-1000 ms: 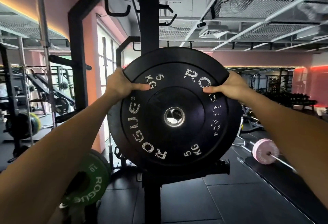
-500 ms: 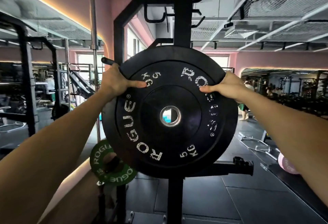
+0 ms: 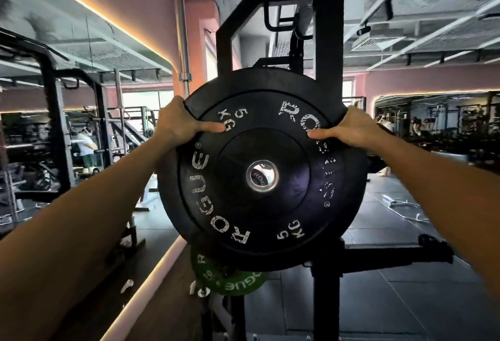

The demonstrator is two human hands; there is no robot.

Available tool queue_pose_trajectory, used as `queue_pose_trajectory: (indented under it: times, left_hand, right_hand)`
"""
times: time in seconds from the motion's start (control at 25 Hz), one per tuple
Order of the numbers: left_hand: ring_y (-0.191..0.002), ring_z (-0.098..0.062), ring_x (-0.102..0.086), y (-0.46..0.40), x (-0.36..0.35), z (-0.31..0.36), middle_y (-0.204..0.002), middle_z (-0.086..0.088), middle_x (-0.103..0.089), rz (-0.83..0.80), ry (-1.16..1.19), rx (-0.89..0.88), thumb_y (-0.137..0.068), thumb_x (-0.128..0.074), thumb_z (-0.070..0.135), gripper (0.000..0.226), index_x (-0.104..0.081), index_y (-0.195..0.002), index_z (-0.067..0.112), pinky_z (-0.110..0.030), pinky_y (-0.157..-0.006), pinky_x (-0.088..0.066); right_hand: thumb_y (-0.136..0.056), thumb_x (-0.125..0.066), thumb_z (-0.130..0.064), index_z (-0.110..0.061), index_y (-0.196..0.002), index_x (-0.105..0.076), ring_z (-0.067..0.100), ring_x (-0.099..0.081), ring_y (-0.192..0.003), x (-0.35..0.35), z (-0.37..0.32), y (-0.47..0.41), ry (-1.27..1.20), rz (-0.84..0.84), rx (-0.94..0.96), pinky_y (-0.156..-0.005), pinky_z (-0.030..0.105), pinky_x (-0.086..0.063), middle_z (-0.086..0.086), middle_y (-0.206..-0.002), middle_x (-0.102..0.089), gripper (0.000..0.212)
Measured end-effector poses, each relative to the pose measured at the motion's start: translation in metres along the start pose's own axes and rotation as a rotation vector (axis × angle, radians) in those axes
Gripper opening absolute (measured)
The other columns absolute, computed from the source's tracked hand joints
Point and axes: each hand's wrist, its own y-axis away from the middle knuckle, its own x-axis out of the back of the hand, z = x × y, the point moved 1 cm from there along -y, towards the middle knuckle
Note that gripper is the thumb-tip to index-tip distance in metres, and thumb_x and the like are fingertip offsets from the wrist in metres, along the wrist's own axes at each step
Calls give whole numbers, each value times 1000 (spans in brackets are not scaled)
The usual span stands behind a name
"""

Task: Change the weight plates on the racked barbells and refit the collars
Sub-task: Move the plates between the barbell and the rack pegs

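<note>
A black 5 kg Rogue bumper plate [image 3: 259, 200] fills the middle of the view, held upright at chest height in front of the black rack upright [image 3: 328, 29]. My left hand [image 3: 178, 124] grips its upper left rim, thumb laid across the face. My right hand [image 3: 351, 129] grips the upper right rim the same way. Through the plate's steel centre hole [image 3: 262, 175] a round end marked with letters shows. A green 10 kg plate [image 3: 230, 278] sits low behind it, mostly hidden. No collar is visible.
The rack's horizontal arm [image 3: 392, 258] juts right below the plate. A vertical barbell [image 3: 185, 51] stands by the pink wall. Another rack [image 3: 58, 113] and a person [image 3: 86, 148] are at left, with more people and machines at far right. Black rubber floor lies below.
The view has swung left and closer to the rack. The plate stays gripped in both hands, and its centre hole now lines up with a round end behind it.
</note>
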Motion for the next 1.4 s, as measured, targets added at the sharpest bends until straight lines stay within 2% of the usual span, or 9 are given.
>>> queue_pose_trajectory:
  times: [0.16, 0.32, 0.48, 0.64, 0.8, 0.88, 1.0, 1.24, 1.4]
  left_hand:
    - [-91, -20, -52, -32, 14, -62, -100, 1, -58, -12, -21, 18, -42, -85, 67, 92, -52, -107, 10, -33, -74, -41]
    - [-90, -20, -64, -67, 6, -123, -94, 3, -68, -33, -36, 35, -23, -75, 87, 104, -64, -100, 18, -33, -70, -47]
    - [-92, -19, -63, -102, -16, -169, -96, 3, -67, -34, -26, 43, -25, -78, 83, 104, -63, -104, 18, -32, -72, -46]
    - [-94, -17, -62, -142, -43, -214, -99, 5, -67, -37, -18, 64, -24, -78, 83, 104, -62, -106, 21, -33, -75, -47]
    - [-94, -17, -60, -181, -75, -248, -101, 4, -65, -44, -15, 71, -27, -81, 79, 103, -59, -107, 17, -34, -79, -47]
    - [-93, -19, -57, -201, -92, -266, -102, 2, -63, -62, -7, 80, -33, -83, 73, 100, -57, -109, 15, -33, -77, -44]
    - [-99, -23, -60, -230, -123, -297, -105, -2, -64, -96, 2, 48, -35, -84, 72, 101, -58, -112, 11, -32, -75, -42]
    - [-95, -18, -59, -277, -175, -342, -102, 1, -63, -126, 31, 27, -32, -84, 74, 102, -58, -108, 12, -33, -75, -45]
    - [-93, -17, -52, -301, -212, -369, -104, 2, -58, -172, 59, 57, -41, -88, 63, 94, -51, -112, 13, -32, -74, -40]
  right_hand:
    - [-39, -87, -66, -24, -101, -72, 9, -66, -92, -61, -28, -20, -8, -53, 18, -77, 25, -48, -9, -95, -73, 76]
    - [-43, -89, -60, -23, -98, -73, 8, -66, -90, -120, -35, -48, 5, -96, 3, -70, 20, -46, -10, -92, -73, 68]
    - [-50, -90, -53, -22, -97, -72, 12, -64, -88, -174, -24, -84, 3, -108, 11, -75, 24, -45, -5, -91, -71, 59]
    - [-40, -87, -65, -23, -97, -73, 13, -66, -91, -227, -9, -131, 45, -92, 16, -79, 28, -50, -3, -92, -74, 72]
    - [-52, -90, -51, -18, -99, -74, 10, -62, -80, -262, 3, -166, 39, -114, -10, -66, 19, -45, 0, -93, -73, 60]
    - [-51, -90, -52, -17, -98, -74, 12, -65, -83, -278, 11, -183, 61, -109, -12, -70, 23, -49, 2, -93, -73, 61]
    - [-41, -88, -62, -16, -97, -73, 17, -67, -90, -307, 28, -208, 99, -87, -32, -84, 34, -55, 2, -95, -74, 74]
    - [-23, -85, -74, -17, -103, -69, 15, -68, -89, -354, 66, -256, 70, -38, -121, -80, 33, -57, 0, -99, -72, 99]
    - [-44, -90, -58, -18, -103, -71, 18, -65, -91, -380, 82, -281, 103, -96, -103, -77, 27, -48, 1, -97, -71, 74]
